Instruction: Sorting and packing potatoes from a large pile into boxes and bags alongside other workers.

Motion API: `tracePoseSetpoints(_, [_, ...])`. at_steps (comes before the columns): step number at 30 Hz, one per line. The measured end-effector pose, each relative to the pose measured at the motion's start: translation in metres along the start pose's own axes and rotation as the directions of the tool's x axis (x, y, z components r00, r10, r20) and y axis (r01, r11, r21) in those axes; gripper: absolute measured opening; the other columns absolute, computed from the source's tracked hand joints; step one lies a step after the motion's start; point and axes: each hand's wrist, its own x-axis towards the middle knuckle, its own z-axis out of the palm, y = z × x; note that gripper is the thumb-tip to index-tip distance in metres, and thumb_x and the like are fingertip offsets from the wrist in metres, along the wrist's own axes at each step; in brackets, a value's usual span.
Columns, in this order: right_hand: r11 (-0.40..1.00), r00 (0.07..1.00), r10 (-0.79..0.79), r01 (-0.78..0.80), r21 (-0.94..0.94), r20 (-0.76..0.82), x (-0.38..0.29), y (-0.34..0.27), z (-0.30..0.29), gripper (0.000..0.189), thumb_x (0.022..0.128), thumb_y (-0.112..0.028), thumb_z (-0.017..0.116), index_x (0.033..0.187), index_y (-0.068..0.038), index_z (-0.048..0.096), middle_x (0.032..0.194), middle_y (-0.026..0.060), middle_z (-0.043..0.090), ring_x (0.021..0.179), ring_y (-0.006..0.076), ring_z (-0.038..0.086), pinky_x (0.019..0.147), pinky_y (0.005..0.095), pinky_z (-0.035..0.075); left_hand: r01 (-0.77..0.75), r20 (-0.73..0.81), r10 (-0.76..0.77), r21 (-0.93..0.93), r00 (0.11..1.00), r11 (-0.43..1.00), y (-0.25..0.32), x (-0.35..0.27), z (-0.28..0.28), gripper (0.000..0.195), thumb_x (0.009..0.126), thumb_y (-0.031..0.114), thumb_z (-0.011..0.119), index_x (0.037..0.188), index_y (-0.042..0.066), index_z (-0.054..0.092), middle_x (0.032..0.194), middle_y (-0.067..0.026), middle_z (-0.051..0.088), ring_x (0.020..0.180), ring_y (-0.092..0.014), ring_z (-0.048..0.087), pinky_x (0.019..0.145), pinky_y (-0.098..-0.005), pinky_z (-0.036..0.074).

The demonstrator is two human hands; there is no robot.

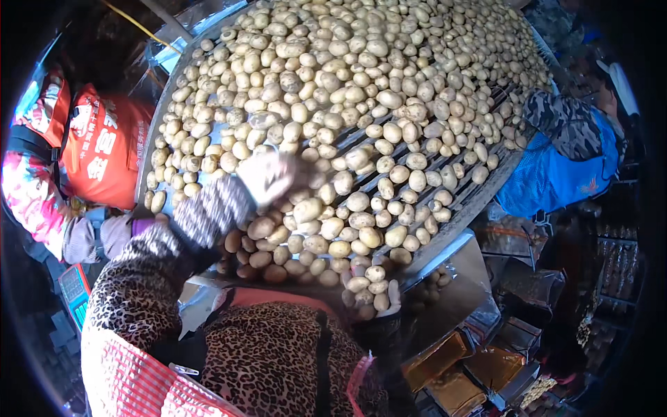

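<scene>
A broad heap of potatoes [333,73] covers a slatted sorting table [359,180]. My left hand [268,176], pale and motion-blurred, reaches across the potatoes near the middle of the view; its fingers are too blurred to show whether they hold one. At the table's near edge, my right hand [391,302] is cupped around several potatoes [371,289], low in front of my body. Its fingers show at the right side of the pile, and the potatoes hide its palm. A patterned sleeve covers my left arm.
At the left stands a person with an orange-red apron [107,146], their sleeve close to mine. Another person in blue clothing [563,161] is beyond the table's right edge. Open cardboard boxes [453,391] lie lower right. A yellow cord [140,26] hangs at upper left.
</scene>
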Motion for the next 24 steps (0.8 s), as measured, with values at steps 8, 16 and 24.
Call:
tracePoseSetpoints(8, [0.989, 0.993, 0.113, -0.115, 0.091, 0.017, -0.010, -0.014, 0.004, 0.050, 0.097, -0.042, 0.041, 0.143, -0.025, 0.035, 0.151, -0.0062, 0.034, 0.138, 0.0141, 0.032, 0.106, 0.0433, 0.030, 0.223, -0.022, -0.257, 0.573, 0.966, 0.788, -0.036, 0.137, 0.033, 0.060, 0.085, 0.068, 0.046, 0.132, 0.031, 0.055, 0.145, -0.0084, 0.042, 0.139, -0.032, 0.030, 0.109, -0.0600, 0.025])
tracePoseSetpoints(16, [0.527, 0.856, -0.286, 0.517, -0.675, 0.431, 0.014, -0.009, 0.002, 0.054, 0.100, -0.044, 0.030, 0.152, -0.032, 0.023, 0.159, -0.0074, 0.022, 0.140, 0.0102, 0.029, 0.108, 0.0427, 0.027, 0.028, 0.000, -0.029, 0.218, 1.000, 0.975, -0.041, -0.006, 0.006, 0.051, 0.068, 0.041, 0.070, 0.115, 0.022, 0.063, 0.117, -0.0107, 0.058, 0.105, -0.036, 0.054, 0.089, -0.0528, 0.044])
tracePoseSetpoints(24, [0.998, 0.997, -0.048, 0.051, 0.043, -0.055, 0.027, -0.007, 0.022, 0.048, 0.100, -0.041, 0.034, 0.146, -0.026, 0.036, 0.154, -0.0081, 0.032, 0.135, 0.0106, 0.037, 0.101, 0.0456, 0.038, -0.064, -0.086, 0.063, -0.006, 0.994, 0.998, -0.012, -0.005, -0.028, 0.048, 0.065, 0.012, 0.064, 0.113, 0.015, 0.062, 0.126, -0.0132, 0.057, 0.113, -0.035, 0.055, 0.093, -0.0496, 0.046])
